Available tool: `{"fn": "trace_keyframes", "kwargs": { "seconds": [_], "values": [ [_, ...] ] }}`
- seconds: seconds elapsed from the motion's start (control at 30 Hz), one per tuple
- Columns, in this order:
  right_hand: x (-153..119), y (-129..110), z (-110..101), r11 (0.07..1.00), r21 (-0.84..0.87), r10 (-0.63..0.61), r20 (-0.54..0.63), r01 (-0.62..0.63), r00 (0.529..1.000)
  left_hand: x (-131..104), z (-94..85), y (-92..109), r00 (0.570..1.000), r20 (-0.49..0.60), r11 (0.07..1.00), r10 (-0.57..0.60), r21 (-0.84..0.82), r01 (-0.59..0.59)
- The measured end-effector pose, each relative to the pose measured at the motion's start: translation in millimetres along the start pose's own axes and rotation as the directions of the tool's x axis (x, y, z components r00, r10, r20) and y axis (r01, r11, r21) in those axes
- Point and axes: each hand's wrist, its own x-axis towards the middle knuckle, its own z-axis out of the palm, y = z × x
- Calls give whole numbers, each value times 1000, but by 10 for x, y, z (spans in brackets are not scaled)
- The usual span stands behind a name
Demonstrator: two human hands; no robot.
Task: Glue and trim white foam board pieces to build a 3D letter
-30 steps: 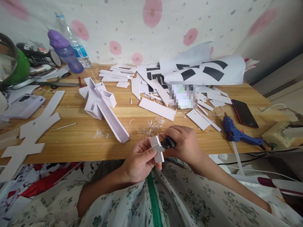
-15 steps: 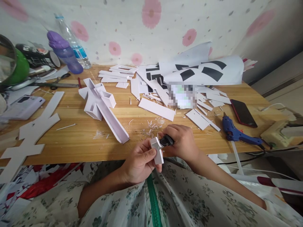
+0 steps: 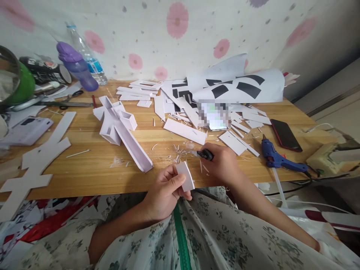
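My left hand (image 3: 165,189) pinches a small white foam board piece (image 3: 185,176) between thumb and fingers, just in front of the table's front edge. In my right hand (image 3: 222,161) is a black-handled utility knife (image 3: 206,154), its blade pointing left over the tabletop, apart from the piece. White shavings (image 3: 180,152) lie scattered on the wood beyond my hands. To the left rests a white foam board structure (image 3: 123,131) with raised walls, and a flat white cut-out (image 3: 39,161) lies farther left.
A blue glue gun (image 3: 278,157) and a dark phone (image 3: 285,135) lie at the right. White strips (image 3: 185,130) and printed paper sheets (image 3: 239,88) spread along the back. Scissors (image 3: 67,101), a purple-capped bottle (image 3: 77,67) and a green pot (image 3: 24,82) stand or lie back left.
The knife has come away from the white piece, as my right hand moved slightly right and up. The piece has turned in my left hand and shows a flat face.
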Motion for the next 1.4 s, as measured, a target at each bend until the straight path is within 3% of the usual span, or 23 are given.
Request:
{"fn": "trace_keyframes", "kwargs": {
  "seconds": [0.1, 0.2, 0.47, 0.93, 1.1, 1.27, 1.4],
  "values": [
    [-67, -24, -29, 990, 131, -57, 34, 52, 998, 3, 33, 35, 997, -69, 999, 38, 26, -36],
    [-149, -91, -27, 969, 210, -145, 74, 127, 987, 2, 58, 43, 997, -60, 999, 46, -5, -46],
    [-218, -201, -22, 947, 129, -298, 23, 293, 954, -1, 93, 31, 998, 55, 997, 17, -69, -13],
    [-163, -160, 63, 961, 88, -263, 13, 261, 965, -9, 71, 14, 995, 97, 997, 21, -70, -14],
    [-112, -123, 88, 980, 89, -181, 4, 180, 983, -15, 70, -24, 988, 156, 1000, 7, -32, -2],
    [-76, -100, 68, 993, 67, -97, -6, 97, 995, -22, 59, -13, 995, 100, 1000, 2, -2, -1],
    [-80, -67, 46, 976, 203, -67, -55, 76, 996, -25, 58, 35, 999, 17, 996, 41, 72, -42]
  ]
}}
